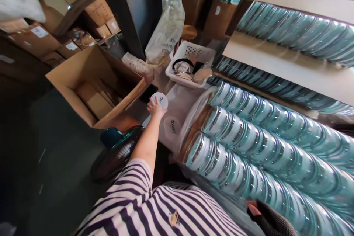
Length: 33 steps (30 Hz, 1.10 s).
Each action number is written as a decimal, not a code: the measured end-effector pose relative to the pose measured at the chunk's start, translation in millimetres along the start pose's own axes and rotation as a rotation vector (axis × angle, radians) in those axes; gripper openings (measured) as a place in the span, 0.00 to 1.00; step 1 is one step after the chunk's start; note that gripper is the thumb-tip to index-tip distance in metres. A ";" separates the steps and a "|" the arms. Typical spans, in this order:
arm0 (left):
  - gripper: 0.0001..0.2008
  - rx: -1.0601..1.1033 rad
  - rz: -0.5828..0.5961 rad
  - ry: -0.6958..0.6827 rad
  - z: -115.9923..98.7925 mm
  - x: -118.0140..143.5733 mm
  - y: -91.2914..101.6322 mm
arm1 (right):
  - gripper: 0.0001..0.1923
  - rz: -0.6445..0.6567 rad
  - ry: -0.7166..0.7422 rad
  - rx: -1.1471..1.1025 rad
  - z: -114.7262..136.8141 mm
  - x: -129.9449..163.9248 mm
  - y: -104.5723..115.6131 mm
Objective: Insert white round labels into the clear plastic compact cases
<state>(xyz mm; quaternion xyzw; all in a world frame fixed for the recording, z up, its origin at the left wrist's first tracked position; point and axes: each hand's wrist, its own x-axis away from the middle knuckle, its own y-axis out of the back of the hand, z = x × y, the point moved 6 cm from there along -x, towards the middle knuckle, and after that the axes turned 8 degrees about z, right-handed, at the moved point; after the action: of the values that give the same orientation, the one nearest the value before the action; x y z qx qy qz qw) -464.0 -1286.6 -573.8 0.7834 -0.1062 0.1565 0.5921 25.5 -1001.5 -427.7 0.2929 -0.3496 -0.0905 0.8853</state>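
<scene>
My left hand (156,108) reaches forward, its fingers closed at the edge of a round white disc (161,99) with dark handwriting on it. Just below, another round pale disc (172,128) with handwriting lies on a light sheet-covered surface (179,105). At the lower right is my right hand (253,208), in a dark covering with some bare finger showing. It is close to the rows of clear greenish glass vessels (249,155), and most of its fingers are hidden.
An open cardboard box (96,84) holding cardboard pieces stands to the left. Beyond the discs sits a white plastic basket (190,49) with assorted items. Behind it is a white sack (167,29). Cartons of stacked glassware (293,29) fill the upper right; a dark post (132,7) rises at the back.
</scene>
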 end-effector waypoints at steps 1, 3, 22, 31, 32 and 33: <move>0.65 0.005 0.004 0.008 1.7 -2.2 0.1 | 0.25 -0.004 0.006 0.000 9.3 -2.7 4.3; 0.67 0.032 0.024 0.028 7.0 -4.9 1.5 | 0.24 -0.011 0.016 0.019 23.9 -7.3 8.4; 0.65 -0.019 -0.015 -0.019 4.3 2.0 0.2 | 0.10 -0.103 -0.021 -0.098 32.5 -13.0 1.3; 0.57 0.061 -0.135 -0.061 6.7 14.8 -1.6 | 0.20 0.118 0.417 0.148 206.0 -76.9 38.1; 0.57 0.074 -0.139 -0.061 7.3 16.0 -1.4 | 0.21 0.203 0.470 0.128 233.7 -99.2 24.7; 0.57 0.090 -0.148 -0.057 8.2 17.4 -0.7 | 0.22 0.278 0.497 0.055 258.9 -124.3 7.7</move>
<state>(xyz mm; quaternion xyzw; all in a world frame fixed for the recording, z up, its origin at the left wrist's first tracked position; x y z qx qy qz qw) -446.6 -1294.0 -570.0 0.8190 -0.0577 0.0943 0.5631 -240.7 -1067.7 -342.4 0.2793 -0.1610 0.1158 0.9395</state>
